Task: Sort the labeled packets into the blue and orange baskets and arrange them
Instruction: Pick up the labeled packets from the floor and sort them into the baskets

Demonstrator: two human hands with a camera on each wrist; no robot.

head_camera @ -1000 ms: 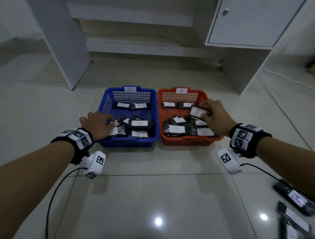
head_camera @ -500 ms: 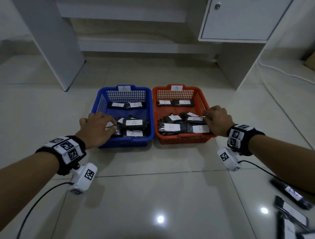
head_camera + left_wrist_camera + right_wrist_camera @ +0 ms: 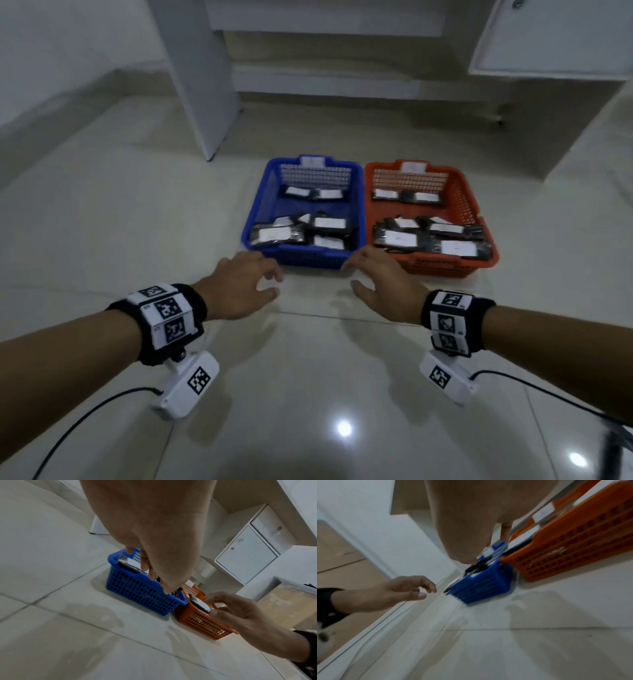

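With both the left hand [image 3: 239, 287] and right hand [image 3: 383, 286] released and holding nothing, the labeled packets [image 3: 428, 236] lie just beyond the fingertips in the blue basket [image 3: 263, 192] and orange basket [image 3: 471, 202], so the person would best reach back in gently to square the overlapping stacks.

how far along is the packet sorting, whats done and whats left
Done: labeled packets lie in both the blue basket and the orange basket, a tidy pair at the back of each, looser piles at the front. In hand: nothing; the left hand and right hand hover empty before the baskets. Left: the front piles look unarranged. Whether packets remain outside cannot be told from these views.
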